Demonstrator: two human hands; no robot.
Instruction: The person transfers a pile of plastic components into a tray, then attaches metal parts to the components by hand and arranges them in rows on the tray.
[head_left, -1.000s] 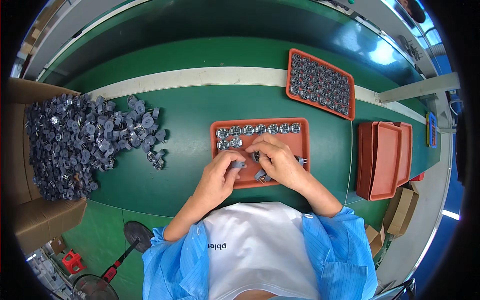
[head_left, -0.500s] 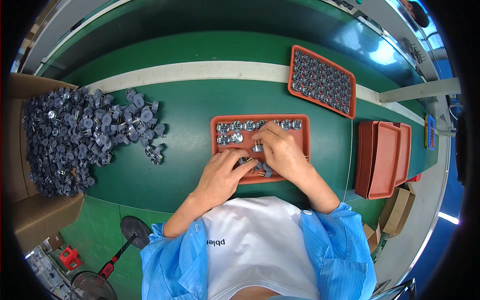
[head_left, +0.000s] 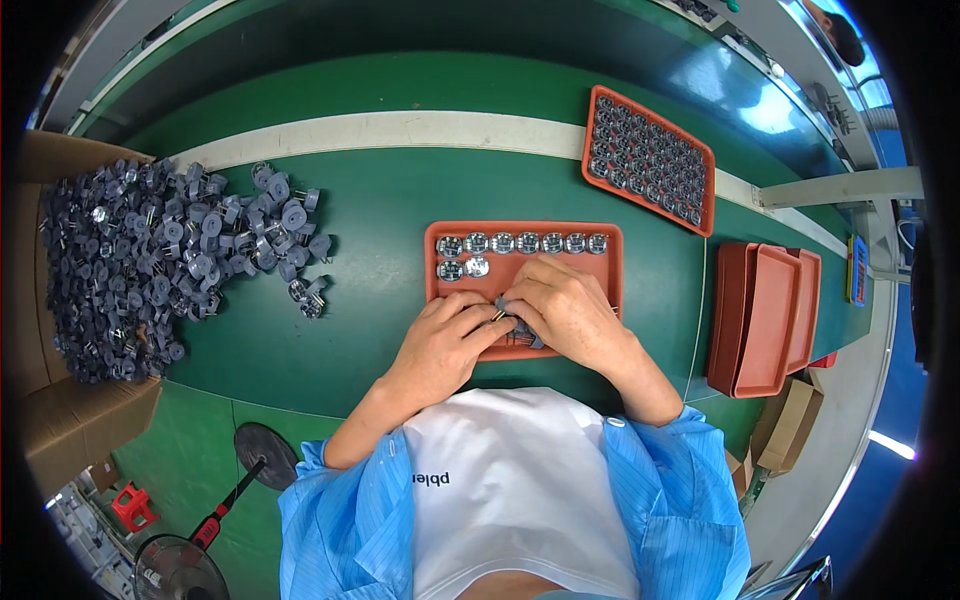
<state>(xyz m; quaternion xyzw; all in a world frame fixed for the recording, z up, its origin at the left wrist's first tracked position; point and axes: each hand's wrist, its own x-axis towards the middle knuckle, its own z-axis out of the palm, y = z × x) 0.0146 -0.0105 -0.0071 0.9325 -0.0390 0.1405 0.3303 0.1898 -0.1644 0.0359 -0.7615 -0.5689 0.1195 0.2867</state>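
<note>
An orange-red tray (head_left: 615, 285) lies in front of me on the green table. Along its far side several small round parts (head_left: 528, 243) stand in a row with shiny faces up, and two more begin a second row at the left. Over the near half of the tray my left hand (head_left: 440, 342) and my right hand (head_left: 572, 312) meet, fingers closed. Between their fingertips is a small grey round part with metal pins (head_left: 501, 306), partly hidden. More loose grey parts (head_left: 525, 335) lie beneath the fingers.
A big heap of grey parts (head_left: 150, 250) spills from a cardboard box (head_left: 90, 425) at the left. Another filled tray (head_left: 590, 140) sits at the back right. Stacked orange-red trays (head_left: 770, 320) stand on the right. A fan (head_left: 180, 570) is at the lower left.
My right hand has drawn back from the second row toward my left hand, with its fingertips now at the left hand's. The camera view has shifted slightly.
</note>
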